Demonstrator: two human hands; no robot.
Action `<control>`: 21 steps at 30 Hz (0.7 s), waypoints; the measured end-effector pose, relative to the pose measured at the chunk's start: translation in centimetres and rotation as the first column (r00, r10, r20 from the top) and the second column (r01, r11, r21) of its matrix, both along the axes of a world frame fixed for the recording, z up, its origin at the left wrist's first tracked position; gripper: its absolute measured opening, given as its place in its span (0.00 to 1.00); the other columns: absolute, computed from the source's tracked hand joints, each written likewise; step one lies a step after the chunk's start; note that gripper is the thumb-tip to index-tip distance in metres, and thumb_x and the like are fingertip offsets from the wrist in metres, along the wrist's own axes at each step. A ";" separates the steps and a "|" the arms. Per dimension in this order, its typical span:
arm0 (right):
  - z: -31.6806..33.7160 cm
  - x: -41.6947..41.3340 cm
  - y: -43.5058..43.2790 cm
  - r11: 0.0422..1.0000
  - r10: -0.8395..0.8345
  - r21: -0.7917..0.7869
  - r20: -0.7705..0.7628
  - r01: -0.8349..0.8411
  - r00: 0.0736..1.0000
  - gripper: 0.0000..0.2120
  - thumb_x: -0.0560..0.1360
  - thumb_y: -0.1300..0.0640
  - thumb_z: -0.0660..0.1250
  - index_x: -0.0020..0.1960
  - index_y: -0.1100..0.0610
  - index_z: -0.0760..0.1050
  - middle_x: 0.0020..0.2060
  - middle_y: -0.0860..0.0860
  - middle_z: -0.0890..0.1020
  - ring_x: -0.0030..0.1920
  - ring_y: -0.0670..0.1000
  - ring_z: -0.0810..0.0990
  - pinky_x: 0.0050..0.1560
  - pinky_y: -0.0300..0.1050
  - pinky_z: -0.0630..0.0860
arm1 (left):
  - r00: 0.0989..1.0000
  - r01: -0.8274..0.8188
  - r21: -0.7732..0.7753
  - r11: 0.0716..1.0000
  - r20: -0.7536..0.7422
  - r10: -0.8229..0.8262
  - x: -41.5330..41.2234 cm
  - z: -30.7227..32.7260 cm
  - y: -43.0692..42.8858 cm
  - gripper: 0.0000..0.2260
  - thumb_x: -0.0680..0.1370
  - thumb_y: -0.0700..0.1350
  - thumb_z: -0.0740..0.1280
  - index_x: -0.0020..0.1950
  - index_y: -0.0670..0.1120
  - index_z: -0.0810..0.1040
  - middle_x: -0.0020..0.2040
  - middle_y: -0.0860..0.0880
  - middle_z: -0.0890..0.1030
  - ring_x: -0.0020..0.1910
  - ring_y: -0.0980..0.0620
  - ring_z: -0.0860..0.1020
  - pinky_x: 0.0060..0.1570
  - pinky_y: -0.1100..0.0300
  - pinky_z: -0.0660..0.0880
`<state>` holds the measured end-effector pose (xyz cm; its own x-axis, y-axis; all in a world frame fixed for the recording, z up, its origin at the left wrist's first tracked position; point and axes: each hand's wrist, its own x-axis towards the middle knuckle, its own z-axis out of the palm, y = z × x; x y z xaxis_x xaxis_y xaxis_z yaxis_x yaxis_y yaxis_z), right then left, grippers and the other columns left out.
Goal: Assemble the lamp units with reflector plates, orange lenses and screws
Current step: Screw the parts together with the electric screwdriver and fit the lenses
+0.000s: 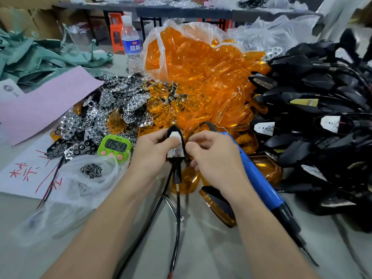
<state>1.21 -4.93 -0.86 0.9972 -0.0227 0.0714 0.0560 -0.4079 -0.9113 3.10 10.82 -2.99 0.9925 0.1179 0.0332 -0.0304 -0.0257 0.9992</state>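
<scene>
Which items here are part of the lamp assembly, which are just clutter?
Job: lamp unit held by left hand and right hand, orange lenses, reflector plates, screws, blue screwdriver, black housings.
Clutter: green timer, water bottle, pink sheet.

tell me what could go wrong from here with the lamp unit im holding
1. The lamp unit is held off the table between the left hand and right hand; its trailing cable could snag.
2. The blue screwdriver lies under the right forearm; a nudge might push it into the orange lenses beside it.
3. The screws sit in an open plastic bag near the left forearm and may spill.
</scene>
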 end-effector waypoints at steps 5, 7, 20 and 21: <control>2.2 1.1 -2.2 0.978 -0.045 -0.194 0.155 0.075 0.987 0.09 0.79 0.56 0.67 0.44 0.45 0.82 0.35 0.42 0.84 0.36 0.41 0.84 0.36 0.39 0.82 | 0.987 -0.129 -0.113 0.985 -0.110 0.116 0.7 0.3 1.6 0.12 0.80 0.38 0.67 0.49 0.50 0.89 0.42 0.49 0.84 0.40 0.52 0.81 0.34 0.61 0.78; 3.2 2.6 -2.4 0.943 -0.047 -0.313 0.221 0.116 0.974 0.11 0.80 0.58 0.66 0.45 0.44 0.82 0.36 0.42 0.84 0.34 0.40 0.83 0.31 0.32 0.77 | 0.982 -0.169 -0.126 0.978 -0.105 0.156 0.9 0.2 1.9 0.12 0.81 0.38 0.67 0.50 0.51 0.89 0.46 0.49 0.84 0.45 0.50 0.80 0.39 0.59 0.78; 5.8 6.4 1.3 0.589 0.241 -0.806 0.094 -0.068 0.966 0.11 0.72 0.58 0.76 0.51 0.46 0.80 0.46 0.46 0.81 0.47 0.51 0.82 0.54 0.50 0.79 | 0.971 -0.241 0.448 0.861 0.113 0.213 1.1 -1.0 2.5 0.16 0.78 0.47 0.72 0.66 0.57 0.83 0.61 0.58 0.84 0.56 0.64 0.80 0.55 0.65 0.75; 6.1 6.4 0.9 0.661 0.217 -0.747 0.096 -0.074 0.971 0.11 0.72 0.60 0.75 0.46 0.45 0.80 0.46 0.46 0.82 0.45 0.50 0.82 0.50 0.49 0.82 | 0.968 -0.251 0.484 0.838 0.131 0.214 1.0 -1.0 2.4 0.16 0.79 0.47 0.71 0.66 0.56 0.83 0.61 0.57 0.84 0.56 0.63 0.80 0.54 0.68 0.73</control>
